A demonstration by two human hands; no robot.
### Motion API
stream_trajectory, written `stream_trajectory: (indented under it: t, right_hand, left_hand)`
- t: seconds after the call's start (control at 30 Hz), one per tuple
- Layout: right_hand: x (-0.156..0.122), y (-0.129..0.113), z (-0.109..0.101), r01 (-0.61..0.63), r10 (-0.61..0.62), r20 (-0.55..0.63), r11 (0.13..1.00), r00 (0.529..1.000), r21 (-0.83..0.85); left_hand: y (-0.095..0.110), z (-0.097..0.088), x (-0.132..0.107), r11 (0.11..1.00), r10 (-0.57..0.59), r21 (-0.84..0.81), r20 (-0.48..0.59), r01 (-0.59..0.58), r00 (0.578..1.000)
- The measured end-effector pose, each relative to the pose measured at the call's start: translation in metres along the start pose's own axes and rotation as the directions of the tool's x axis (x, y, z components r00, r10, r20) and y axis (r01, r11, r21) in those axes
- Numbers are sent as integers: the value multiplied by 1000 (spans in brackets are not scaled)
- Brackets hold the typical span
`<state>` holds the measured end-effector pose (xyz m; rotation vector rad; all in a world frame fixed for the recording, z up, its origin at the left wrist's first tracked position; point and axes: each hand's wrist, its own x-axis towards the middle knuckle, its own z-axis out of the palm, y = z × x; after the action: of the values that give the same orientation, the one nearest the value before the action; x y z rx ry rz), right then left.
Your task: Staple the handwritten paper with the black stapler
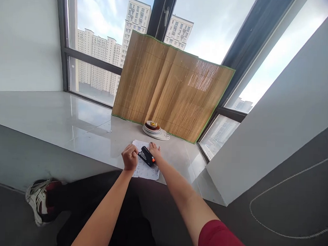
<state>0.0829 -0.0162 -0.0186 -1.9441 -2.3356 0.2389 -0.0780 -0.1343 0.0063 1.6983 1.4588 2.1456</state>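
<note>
A sheet of printed white paper lies on the pale window ledge in front of me. A black stapler with an orange tip rests on the paper. My right hand lies on the stapler's far side, fingers curled against it. My left hand is a closed fist pressed on the paper just left of the stapler; nothing shows in it.
A stack of plates sits behind the paper. A bamboo mat leans upright against the window. A white wall panel rises to the right. My sneaker rests on the dark floor at lower left.
</note>
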Motion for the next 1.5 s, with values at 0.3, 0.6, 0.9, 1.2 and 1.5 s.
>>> stream_trajectory:
  t: [0.3,0.6,0.9,1.2,1.5]
  right_hand:
    - [42,-71,16,103,-103,-6,994,995,31]
    - [28,-66,12,39,-39,-24,999,999,-11]
    - [2,-3,6,-11,9,-39,998,999,-64]
    - [-35,87,-4,-57,61,-108,997,992,44]
    - [-48,132,-14,-18,210,-410,905,888,425]
  left_hand:
    - [-1,-5,7,1000,-18,22,-53,19,998]
    - [-9,2,6,988,103,-101,-144,-118,984]
    - [-10,4,5,998,49,-41,-88,-53,995]
    - [-23,20,0,965,-177,244,361,91,916]
    - [-35,37,-20,945,-163,310,723,-106,671]
